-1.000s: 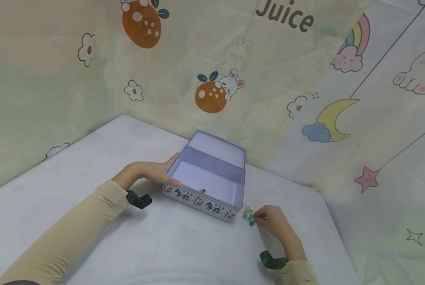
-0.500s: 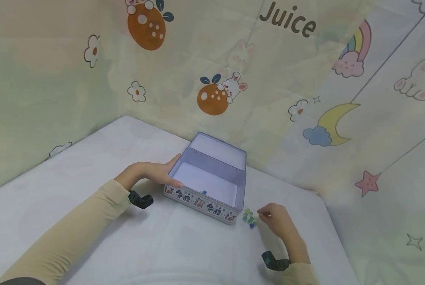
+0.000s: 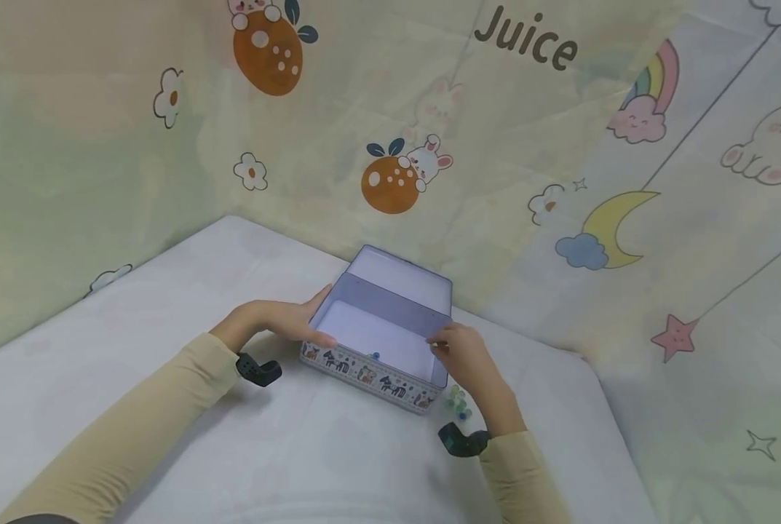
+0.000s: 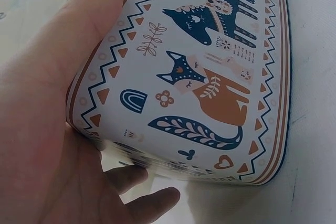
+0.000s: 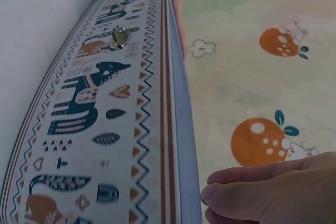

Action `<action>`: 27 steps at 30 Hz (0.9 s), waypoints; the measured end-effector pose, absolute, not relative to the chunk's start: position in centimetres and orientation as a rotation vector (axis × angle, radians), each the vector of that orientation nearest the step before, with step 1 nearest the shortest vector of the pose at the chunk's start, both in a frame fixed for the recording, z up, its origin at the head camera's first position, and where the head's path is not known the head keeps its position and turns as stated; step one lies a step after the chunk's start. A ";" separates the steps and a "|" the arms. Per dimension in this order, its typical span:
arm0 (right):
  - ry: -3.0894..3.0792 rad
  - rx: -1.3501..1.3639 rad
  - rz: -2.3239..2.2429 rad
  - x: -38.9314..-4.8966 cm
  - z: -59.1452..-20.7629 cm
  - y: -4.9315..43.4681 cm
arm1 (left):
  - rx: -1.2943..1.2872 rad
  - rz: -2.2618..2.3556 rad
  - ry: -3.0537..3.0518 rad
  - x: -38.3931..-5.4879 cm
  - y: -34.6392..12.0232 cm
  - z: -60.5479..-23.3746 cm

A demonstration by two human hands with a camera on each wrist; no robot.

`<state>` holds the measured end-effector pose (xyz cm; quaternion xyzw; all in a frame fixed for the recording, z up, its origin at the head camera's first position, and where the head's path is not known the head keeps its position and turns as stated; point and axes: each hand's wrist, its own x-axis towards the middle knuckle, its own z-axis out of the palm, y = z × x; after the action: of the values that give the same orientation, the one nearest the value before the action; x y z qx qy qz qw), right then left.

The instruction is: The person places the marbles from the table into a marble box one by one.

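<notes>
A rectangular tin box (image 3: 373, 378) with printed animals stands with its lid (image 3: 403, 274) swung back. My left hand (image 3: 285, 319) grips its left end, thumb over the front rim and fingers behind, as the left wrist view (image 4: 68, 77) also shows from close up. Over the right rim, my right hand (image 3: 465, 353) has its thumb and fingers pinched together above the inside of the box. A small glass marble seems held there, mostly hidden by the fingertips. Several green and blue glass marbles (image 3: 457, 402) lie on the table beside the box's right end. Another blue marble (image 3: 375, 356) shows inside, near the front wall.
White cloth covers the table (image 3: 233, 466). A printed curtain (image 3: 298, 145) hangs directly behind the box and around the sides. In the right wrist view, a metal clasp (image 5: 120, 36) juts from the box's front.
My right hand has left the marbles on the table and moved up and left to above the box's right rim. The left hand and the box have stayed in place.
</notes>
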<state>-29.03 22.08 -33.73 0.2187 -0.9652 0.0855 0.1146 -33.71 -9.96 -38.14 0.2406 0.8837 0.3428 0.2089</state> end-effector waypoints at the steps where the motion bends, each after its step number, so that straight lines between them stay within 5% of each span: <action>1: -2.844 0.649 0.245 -29.4 -33.7 21.4 | 0.673 0.949 2.463 -33.7 -10.0 -38.1; 13: -3.051 0.860 0.299 -34.1 -35.6 16.7 | 0.672 0.978 2.430 -33.7 -9.8 -38.0; 27: -3.149 0.887 0.206 -35.2 -37.8 14.8 | 0.660 0.984 2.441 -33.7 -9.9 -38.2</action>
<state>-35.20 14.81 -37.76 0.2699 -0.9584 0.0628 -0.0682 -33.71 -9.92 -38.21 0.2376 0.8791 0.3544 0.2124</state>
